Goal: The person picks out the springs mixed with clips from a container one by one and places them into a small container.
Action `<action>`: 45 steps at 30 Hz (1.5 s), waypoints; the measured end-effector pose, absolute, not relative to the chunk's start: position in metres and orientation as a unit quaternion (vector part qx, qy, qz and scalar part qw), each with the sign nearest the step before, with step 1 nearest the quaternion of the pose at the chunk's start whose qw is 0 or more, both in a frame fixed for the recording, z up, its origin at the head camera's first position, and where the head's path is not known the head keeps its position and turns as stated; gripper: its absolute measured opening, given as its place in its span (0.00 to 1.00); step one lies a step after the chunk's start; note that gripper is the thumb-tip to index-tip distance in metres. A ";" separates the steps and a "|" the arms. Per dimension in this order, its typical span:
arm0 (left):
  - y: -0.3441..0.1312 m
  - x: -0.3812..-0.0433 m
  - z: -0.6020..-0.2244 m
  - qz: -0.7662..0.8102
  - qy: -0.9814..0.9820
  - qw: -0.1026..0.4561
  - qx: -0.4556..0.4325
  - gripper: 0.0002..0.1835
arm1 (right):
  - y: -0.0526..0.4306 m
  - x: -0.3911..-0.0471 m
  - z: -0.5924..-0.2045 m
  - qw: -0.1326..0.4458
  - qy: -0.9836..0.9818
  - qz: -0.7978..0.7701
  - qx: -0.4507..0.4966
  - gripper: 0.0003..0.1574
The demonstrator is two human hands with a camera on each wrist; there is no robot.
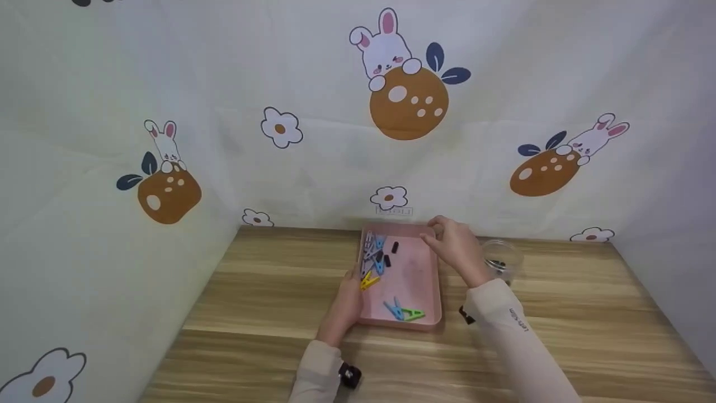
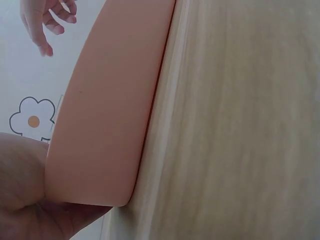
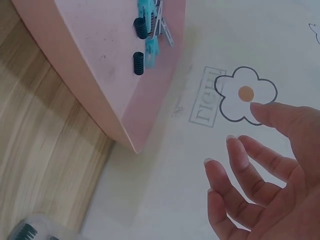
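Note:
A pink tray lies on the wooden table, its far end close to the patterned cloth. Clothespins in grey, blue and yellow lie along its left side, and a blue one and a green one near its front. Several small black ribbed pieces lie among them. My left hand holds the tray's left wall; the left wrist view shows it wrapped round one end of that wall. Beside the far right corner, my right hand hovers with loosely bent, parted fingers, holding nothing.
A clear round container with black ribbed pieces inside stands right of the tray, beside my right wrist. Cloth with rabbits and flowers hangs behind the table and at both sides. Bare wood shows left of the tray.

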State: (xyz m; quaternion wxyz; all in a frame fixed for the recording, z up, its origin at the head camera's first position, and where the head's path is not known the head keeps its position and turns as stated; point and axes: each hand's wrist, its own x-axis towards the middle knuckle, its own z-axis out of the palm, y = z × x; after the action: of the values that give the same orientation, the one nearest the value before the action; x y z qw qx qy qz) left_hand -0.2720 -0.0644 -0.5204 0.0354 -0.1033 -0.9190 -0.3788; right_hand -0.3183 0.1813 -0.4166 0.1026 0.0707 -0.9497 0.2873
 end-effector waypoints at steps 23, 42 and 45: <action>-0.064 -0.269 -0.520 -0.412 -0.910 -0.014 -0.049 0.28 | 0.161 -0.332 -0.419 0.077 -0.949 0.298 0.066 0.24; -0.064 -0.273 -0.520 -0.369 -0.926 0.007 -0.075 0.29 | 0.146 -0.338 -0.426 0.053 -0.942 0.326 0.050 0.24; -0.064 -0.273 -0.519 -0.377 -0.923 0.002 -0.073 0.29 | 0.145 -0.340 -0.426 0.044 -0.941 0.333 0.046 0.24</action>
State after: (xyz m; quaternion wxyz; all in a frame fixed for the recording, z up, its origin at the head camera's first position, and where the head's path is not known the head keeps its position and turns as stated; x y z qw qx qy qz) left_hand -0.2728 -0.0639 -0.5191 0.0021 -0.0735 -0.9231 -0.3774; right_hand -0.3399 0.1448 -0.4264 0.0440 0.0465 -0.9406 0.3335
